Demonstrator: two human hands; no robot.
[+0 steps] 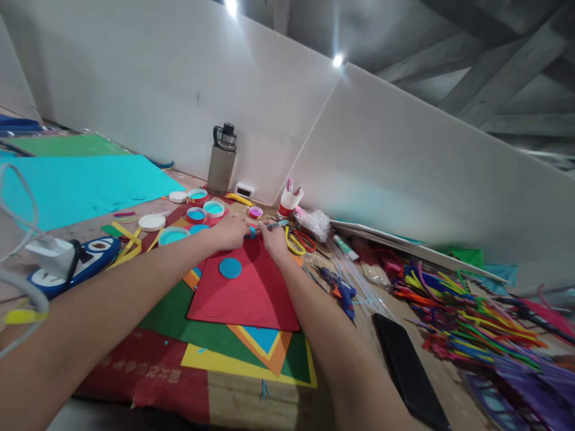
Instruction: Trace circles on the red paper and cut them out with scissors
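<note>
My left hand [231,232] is closed, its fingertips at a small blue piece [251,232] over the far edge of a red sheet [256,281]. Just right of it, my right hand [274,239] is closed round a slim pen-like tool [278,224] with a pale blue end; its exact kind is too small to tell. On the red sheet lies a blue disc [230,268], and faint circle outlines show near its front edge. Beneath are green [175,308], yellow [215,364] and orange sheets.
Left are paint-like tubs [196,215], white lids [151,222] and a blue power strip [96,257]. A bottle [221,161] stands behind. To the right lie scissors [294,242], a glue gun [344,293], a black phone [408,371] and several coloured pipe cleaners [476,323].
</note>
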